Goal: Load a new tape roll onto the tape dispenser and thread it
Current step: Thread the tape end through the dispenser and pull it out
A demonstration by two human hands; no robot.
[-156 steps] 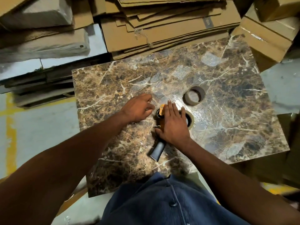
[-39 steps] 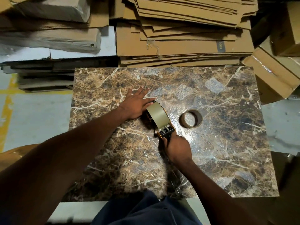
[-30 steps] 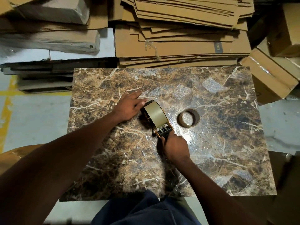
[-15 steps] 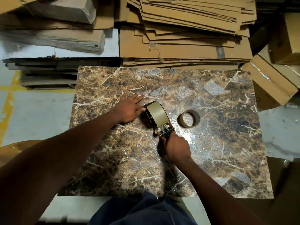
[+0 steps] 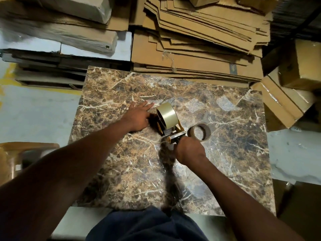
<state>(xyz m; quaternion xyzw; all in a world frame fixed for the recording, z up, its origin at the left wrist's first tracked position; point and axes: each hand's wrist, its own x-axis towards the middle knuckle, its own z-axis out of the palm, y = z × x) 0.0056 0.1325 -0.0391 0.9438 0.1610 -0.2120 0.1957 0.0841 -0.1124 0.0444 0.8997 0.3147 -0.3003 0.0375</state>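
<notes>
A full tan tape roll [image 5: 167,114] sits mounted on the orange and black tape dispenser [image 5: 174,135], which stands upright in the middle of the marble-patterned table [image 5: 225,171]. My right hand [image 5: 189,150] is closed around the dispenser's handle, which it hides. My left hand [image 5: 139,115] lies flat on the table just left of the roll, fingers spread and pointing toward it. Whether a tape end runs under the fingers is too fine to tell. An empty cardboard tape core [image 5: 199,132] lies flat to the right of the dispenser.
Stacks of flattened cardboard [image 5: 199,40] press against the table's far edge. Taped cardboard boxes [image 5: 284,101] crowd the right side. Wrapped slabs [image 5: 60,32] are piled at the far left. Grey floor with a yellow line [image 5: 34,119] lies to the left.
The dispenser went from lying flat under my right hand to standing upright with the roll on it. Over the last second both hands and the dispenser have hardly moved; only the camera shifted.
</notes>
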